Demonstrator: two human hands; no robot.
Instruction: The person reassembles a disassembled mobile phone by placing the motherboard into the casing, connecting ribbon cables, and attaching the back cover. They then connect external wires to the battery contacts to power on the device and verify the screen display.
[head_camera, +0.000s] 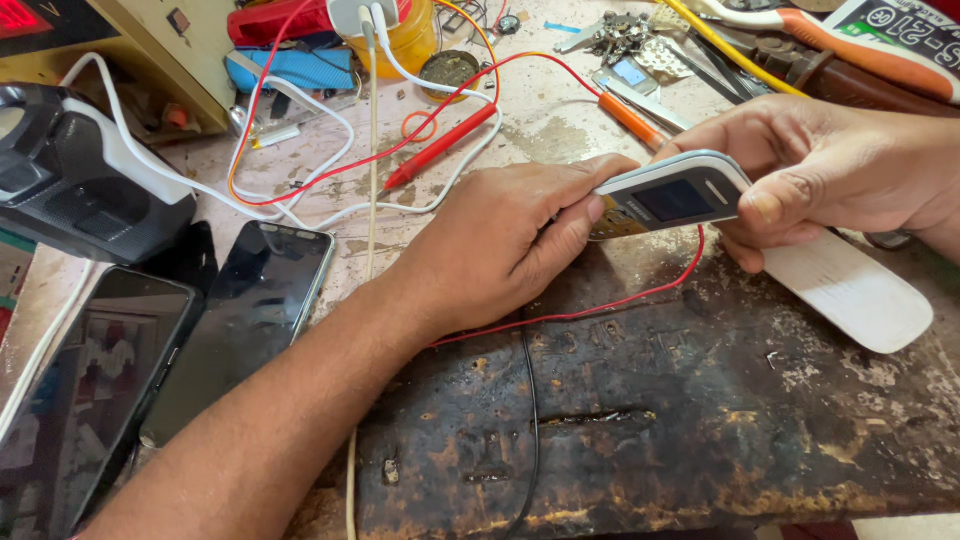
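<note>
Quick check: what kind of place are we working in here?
Most likely a phone repair bench. Both hands, left and right, hold a small white phone over a worn workbench; a red test probe, loose tools and two smartphones lie around.

Stained pale workbench (560, 130), worn dark mat (700, 420), daylight

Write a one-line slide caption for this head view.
Left hand and right hand hold a small white keypad phone over a worn dark mat, two smartphones alongside.
</note>
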